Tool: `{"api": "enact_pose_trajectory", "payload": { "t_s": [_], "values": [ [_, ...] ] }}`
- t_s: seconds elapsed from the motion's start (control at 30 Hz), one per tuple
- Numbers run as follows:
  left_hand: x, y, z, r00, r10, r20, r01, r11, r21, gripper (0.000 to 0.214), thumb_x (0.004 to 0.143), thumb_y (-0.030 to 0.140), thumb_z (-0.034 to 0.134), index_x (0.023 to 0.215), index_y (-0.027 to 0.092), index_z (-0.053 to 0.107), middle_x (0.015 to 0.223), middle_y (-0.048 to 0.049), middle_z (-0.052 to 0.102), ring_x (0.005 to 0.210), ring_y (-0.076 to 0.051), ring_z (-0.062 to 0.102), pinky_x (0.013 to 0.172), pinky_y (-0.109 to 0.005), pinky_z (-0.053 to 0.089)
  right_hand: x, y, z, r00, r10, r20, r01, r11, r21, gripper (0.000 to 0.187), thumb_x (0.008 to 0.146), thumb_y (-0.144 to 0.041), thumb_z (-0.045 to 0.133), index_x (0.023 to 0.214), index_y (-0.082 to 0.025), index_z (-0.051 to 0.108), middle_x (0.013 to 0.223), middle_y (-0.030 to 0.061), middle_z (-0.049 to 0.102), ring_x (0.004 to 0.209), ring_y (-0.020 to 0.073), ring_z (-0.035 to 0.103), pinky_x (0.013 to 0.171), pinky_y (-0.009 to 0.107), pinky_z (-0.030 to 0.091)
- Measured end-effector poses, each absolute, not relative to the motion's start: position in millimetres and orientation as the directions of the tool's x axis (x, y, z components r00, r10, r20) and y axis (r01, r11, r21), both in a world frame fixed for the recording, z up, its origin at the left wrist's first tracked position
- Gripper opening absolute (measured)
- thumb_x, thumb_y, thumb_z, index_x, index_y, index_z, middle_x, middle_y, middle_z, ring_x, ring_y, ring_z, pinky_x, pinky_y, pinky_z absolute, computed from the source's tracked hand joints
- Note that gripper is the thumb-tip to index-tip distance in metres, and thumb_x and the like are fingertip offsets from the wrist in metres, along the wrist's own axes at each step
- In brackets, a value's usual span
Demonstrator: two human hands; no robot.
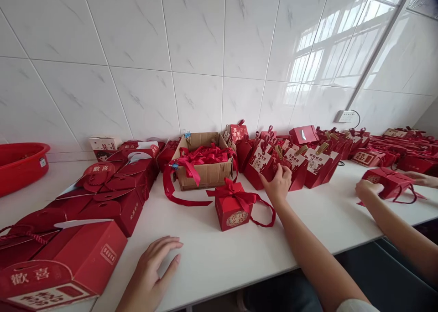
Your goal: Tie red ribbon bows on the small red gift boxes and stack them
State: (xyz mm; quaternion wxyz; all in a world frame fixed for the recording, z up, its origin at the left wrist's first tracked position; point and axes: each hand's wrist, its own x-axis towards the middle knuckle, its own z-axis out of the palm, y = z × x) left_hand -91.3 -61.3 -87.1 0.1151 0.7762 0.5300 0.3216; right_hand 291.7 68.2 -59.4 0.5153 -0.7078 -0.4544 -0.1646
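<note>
My left hand [153, 268] is open above the white table's front, its thumb and fingers apart with nothing between them. Reaching forward, my right hand [278, 183] has thumb and fingers spread in front of red gift bags [258, 168] printed with cream panels; I cannot tell whether the fingertips touch one. Between my hands stands a small red gift box [234, 214], upright, with a gold emblem on its front. A red ribbon [236, 193] is tied in a bow over its top, and one long loop trails onto the table at the right.
A cardboard box [205, 176] full of red ribbons stands behind the gift box. Red handled boxes [106, 250] crowd the left, beside a red basin [20, 168]. At the right, another person's hands [367, 189] hold a ribboned red box [393, 182]. A tiled wall closes the back.
</note>
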Motion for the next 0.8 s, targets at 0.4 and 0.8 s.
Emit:
{"api": "enact_pose_trajectory", "payload": {
  "t_s": [0.4, 0.8],
  "values": [
    [-90.4, -62.0, -85.6, 0.256, 0.896, 0.363, 0.739, -0.424, 0.524, 0.025, 0.086, 0.041, 0.05, 0.1, 0.027, 0.065, 0.113, -0.0056, 0.064, 0.111, -0.024, 0.058, 0.097, -0.041, 0.05, 242.2, -9.4, -61.4, -0.335, 0.848, 0.41, 0.37, 0.518, -0.771, 0.087, 0.069, -0.04, 0.077, 0.142, -0.032, 0.031, 0.146, 0.0091, 0.035, 0.134, 0.0276, 0.035, 0.108, 0.045, 0.035],
    [-91.9, -60.9, -89.7, 0.256, 0.898, 0.359, 0.707, -0.427, 0.564, 0.027, 0.086, 0.044, 0.05, 0.101, 0.026, 0.064, 0.112, -0.0058, 0.064, 0.11, -0.024, 0.059, 0.097, -0.042, 0.049, 282.9, -28.5, -65.2, 0.044, 0.847, 0.53, 0.426, 0.464, -0.777, 0.053, 0.074, -0.034, 0.072, 0.123, -0.026, 0.053, 0.12, 0.0094, 0.058, 0.106, 0.0247, 0.059, 0.082, 0.037, 0.055]
  ]
}}
